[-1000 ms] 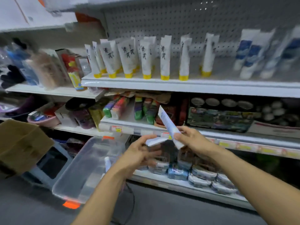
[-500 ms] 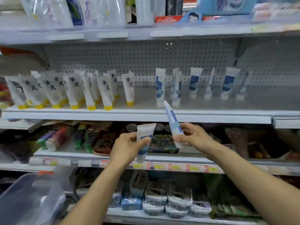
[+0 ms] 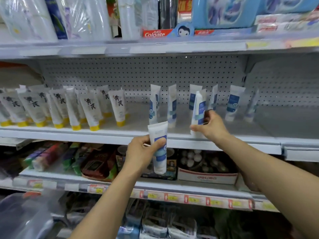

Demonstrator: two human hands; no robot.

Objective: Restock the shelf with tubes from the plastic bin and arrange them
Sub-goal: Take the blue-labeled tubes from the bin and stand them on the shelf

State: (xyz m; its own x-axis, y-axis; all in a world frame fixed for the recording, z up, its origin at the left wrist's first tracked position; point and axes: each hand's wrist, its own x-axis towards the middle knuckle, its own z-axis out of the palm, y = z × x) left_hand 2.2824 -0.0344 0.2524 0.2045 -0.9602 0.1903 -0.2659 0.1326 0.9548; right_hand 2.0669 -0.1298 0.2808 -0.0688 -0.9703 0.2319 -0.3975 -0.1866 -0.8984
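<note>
Up from below, the right hand (image 3: 209, 125) has carried its tube (image 3: 198, 107) to the shelf (image 3: 120, 135), pinching it nearly upright; the left hand (image 3: 139, 152) grips a second tube (image 3: 159, 157) lower down. The hands are apart.

1. a pale grey pegboard back panel (image 3: 138, 75) runs the width of the unit, dotted with small holes.
2. the middle shelf (image 3: 250, 133) is white metal with a plain front lip; a bracket (image 3: 246, 66) joins two bays on the right.
3. the top shelf (image 3: 120, 49) carries plastic-wrapped packs (image 3: 29, 18), a red colgate box (image 3: 156, 33) and a big blue pack (image 3: 224, 12).
4. the lower shelf (image 3: 172, 186) has a strip of yellow and red price tags (image 3: 193, 199); colourful packs (image 3: 48, 156) lie at its left, a carton with red lettering (image 3: 207, 177) sits further right.
5. the lowest level holds wrapped packs (image 3: 155, 225), too blurred to read.
6. the light is even and bright, with soft shade under each shelf.
</note>
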